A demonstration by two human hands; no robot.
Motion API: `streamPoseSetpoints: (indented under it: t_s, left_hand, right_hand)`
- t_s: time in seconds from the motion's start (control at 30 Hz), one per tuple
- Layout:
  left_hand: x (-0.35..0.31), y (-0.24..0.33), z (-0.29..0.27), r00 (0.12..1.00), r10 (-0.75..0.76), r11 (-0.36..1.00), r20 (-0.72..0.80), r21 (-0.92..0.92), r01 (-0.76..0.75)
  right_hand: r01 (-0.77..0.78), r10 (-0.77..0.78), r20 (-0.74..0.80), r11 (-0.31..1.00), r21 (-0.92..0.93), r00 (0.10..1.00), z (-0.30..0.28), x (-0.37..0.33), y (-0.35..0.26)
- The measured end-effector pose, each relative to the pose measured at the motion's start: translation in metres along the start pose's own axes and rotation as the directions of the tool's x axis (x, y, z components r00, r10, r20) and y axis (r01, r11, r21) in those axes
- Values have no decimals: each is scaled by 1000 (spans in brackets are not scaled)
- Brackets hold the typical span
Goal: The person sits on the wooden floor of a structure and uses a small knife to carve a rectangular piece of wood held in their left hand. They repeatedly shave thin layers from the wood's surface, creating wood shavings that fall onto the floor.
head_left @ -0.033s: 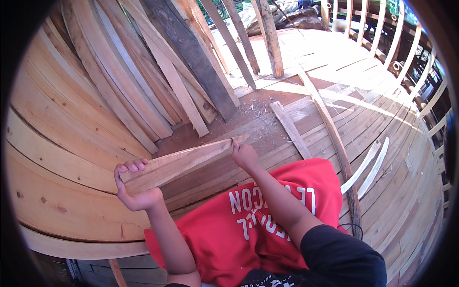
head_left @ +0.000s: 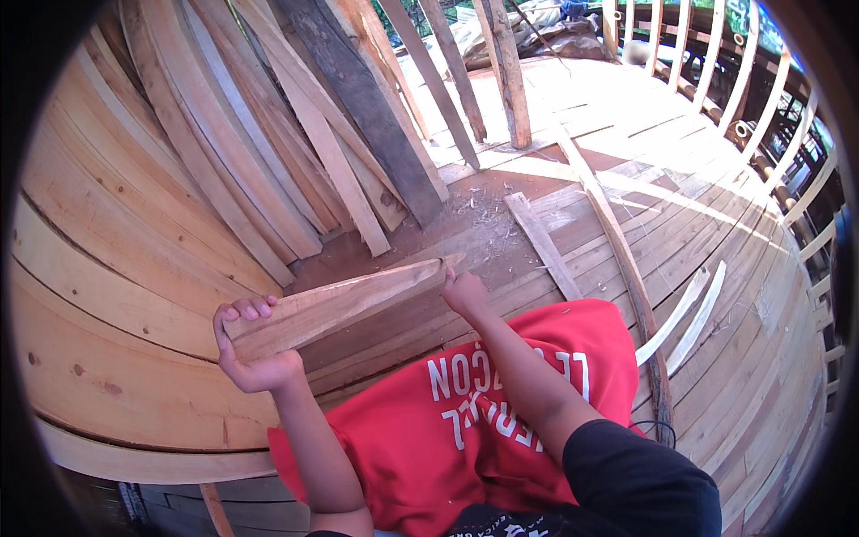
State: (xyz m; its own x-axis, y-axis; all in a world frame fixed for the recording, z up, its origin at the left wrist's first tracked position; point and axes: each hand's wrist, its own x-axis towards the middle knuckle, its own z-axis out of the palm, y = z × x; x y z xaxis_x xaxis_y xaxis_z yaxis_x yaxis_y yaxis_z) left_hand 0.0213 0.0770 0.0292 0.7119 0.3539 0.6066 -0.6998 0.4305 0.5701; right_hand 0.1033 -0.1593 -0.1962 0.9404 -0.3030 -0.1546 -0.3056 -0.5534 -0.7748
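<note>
A tapered piece of wood [head_left: 344, 302], wide at the left and narrowing to a point at the right, is held slantwise over the plank floor. My left hand [head_left: 253, 349] is closed around its wide end, fingers over the top edge and thumb side below. At the narrow tip my right hand [head_left: 465, 294] is closed, its fingers curled and one digit against the lower edge. A small dark notch shows on the wood beside that digit. Under my forearms a red cloth [head_left: 385, 421] with white lettering lies across my lap.
Curved plank walls [head_left: 116, 304] rise at the left, with several boards [head_left: 242, 152] and a dark beam [head_left: 367, 98] leaning there. A long wooden strip [head_left: 617, 237], a short board [head_left: 543, 246] and two pale curved strips [head_left: 698, 318] lie on the floor. Shavings [head_left: 488, 210] are scattered ahead.
My right hand has shifted slightly right and down along the tip of the wood. The wood and my left hand are almost unchanged.
</note>
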Motion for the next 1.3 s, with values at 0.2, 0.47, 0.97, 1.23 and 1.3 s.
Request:
streamPoseSetpoints:
  t_s: [0.2, 0.47, 0.97, 1.23, 1.3]
  left_hand:
    - [4, 6, -22, 1000, -4, 1000, -1, 15, 4]
    - [15, 0, -37, 999, -42, 998, -13, -39, 42]
    - [18, 3, -46, 1000, -15, 1000, -8, -20, 14]
    - [15, 3, -36, 998, -27, 999, 56, -25, 29]
    - [13, 7, -39, 999, -22, 1000, 49, 17, 21]
  right_hand:
    - [228, -232, 158, 973, 43, 960, -2, -46, -68]
    - [108, -109, 19, 994, 4, 994, 27, 21, 19]
    - [289, -287, 160, 957, 12, 944, 16, -27, -55]
    - [106, -107, 14, 994, 36, 994, 24, 12, 0]
    - [291, -302, 101, 950, 112, 948, 20, -27, -51]
